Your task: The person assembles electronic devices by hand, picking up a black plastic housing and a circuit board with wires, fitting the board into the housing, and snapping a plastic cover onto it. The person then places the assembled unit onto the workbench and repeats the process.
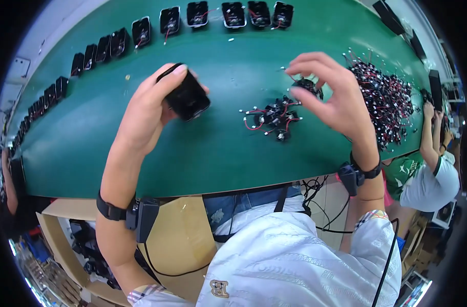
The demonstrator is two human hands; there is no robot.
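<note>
My left hand (154, 97) is closed on a black plastic housing (187, 96), a rounded rectangular shell, held tilted above the green table with the thumb along its upper edge. To the right, my right hand (333, 92) has its fingers curved and apart from the thumb. Small black parts (309, 87) with wires show in the gap between fingers and thumb, and no grip on them is visible. Just left of that hand lies a small cluster of black parts with red wires and white connectors (277, 118).
A large heap of similar wired parts (384, 100) covers the right side of the green table (203, 153). Black housings (169, 20) line its far and left edges in a row. Below stands an open cardboard box (64, 215) with black items. Co-workers' arms (428, 133) reach in at the right.
</note>
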